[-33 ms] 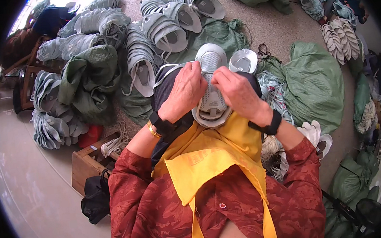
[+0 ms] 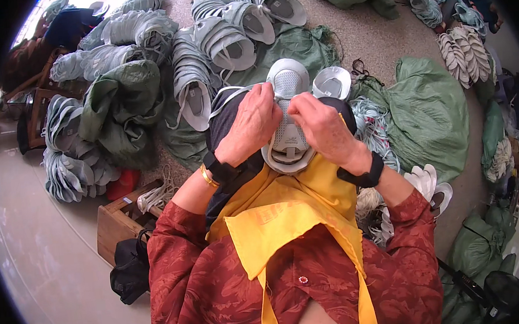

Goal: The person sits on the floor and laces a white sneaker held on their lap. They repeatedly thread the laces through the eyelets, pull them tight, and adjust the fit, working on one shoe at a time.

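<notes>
Both hands, left hand (image 2: 255, 121) and right hand (image 2: 324, 127), are pinching a white lace on 1 pale grey shoe upper (image 2: 287, 119); beyond the grip, stacked finished uppers (image 2: 215, 41) are lying, suggesting many done.

— What sort of place is this?

— A small shoe-making workshop, worked on the floor. Rows of pale grey unfinished shoe uppers (image 2: 221, 44) lie stacked across the speckled concrete floor (image 2: 371, 40).

— Anything else?

— Crumpled green fabric sacks (image 2: 430, 114), bundles of white flat insoles (image 2: 462, 51), a low wooden crate (image 2: 119, 223), and a yellow work apron (image 2: 287, 220) on the person.
</notes>
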A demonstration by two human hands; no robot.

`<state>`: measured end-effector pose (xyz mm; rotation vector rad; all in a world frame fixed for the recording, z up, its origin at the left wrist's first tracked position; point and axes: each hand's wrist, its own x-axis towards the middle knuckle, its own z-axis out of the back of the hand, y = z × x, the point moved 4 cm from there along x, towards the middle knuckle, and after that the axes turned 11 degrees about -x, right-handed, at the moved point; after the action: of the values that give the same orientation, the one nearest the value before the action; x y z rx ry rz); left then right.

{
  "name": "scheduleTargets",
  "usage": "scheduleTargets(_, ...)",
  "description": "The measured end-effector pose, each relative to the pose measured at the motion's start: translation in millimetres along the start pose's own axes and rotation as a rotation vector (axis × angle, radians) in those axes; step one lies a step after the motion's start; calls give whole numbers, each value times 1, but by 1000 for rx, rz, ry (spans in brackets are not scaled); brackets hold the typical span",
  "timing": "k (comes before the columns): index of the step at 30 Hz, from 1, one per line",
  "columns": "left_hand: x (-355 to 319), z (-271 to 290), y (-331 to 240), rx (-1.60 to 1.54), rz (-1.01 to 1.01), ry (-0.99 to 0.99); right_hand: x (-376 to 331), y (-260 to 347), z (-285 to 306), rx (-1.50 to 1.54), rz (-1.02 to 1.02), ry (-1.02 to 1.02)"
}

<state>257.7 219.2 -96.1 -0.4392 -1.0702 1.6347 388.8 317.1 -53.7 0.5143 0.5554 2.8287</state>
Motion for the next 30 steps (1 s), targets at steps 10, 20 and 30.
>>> scheduleTargets(10,-4,0,7,-79,-25,-13,9,4,-31,-68,-165,-50)
scheduleTargets(20,-2,-3,14,-161,0,-134,9,4,-38,-65,-220,-93)
scheduleTargets(30,4,6,3,-129,48,-93,-3,-12,2,278,-357,-57)
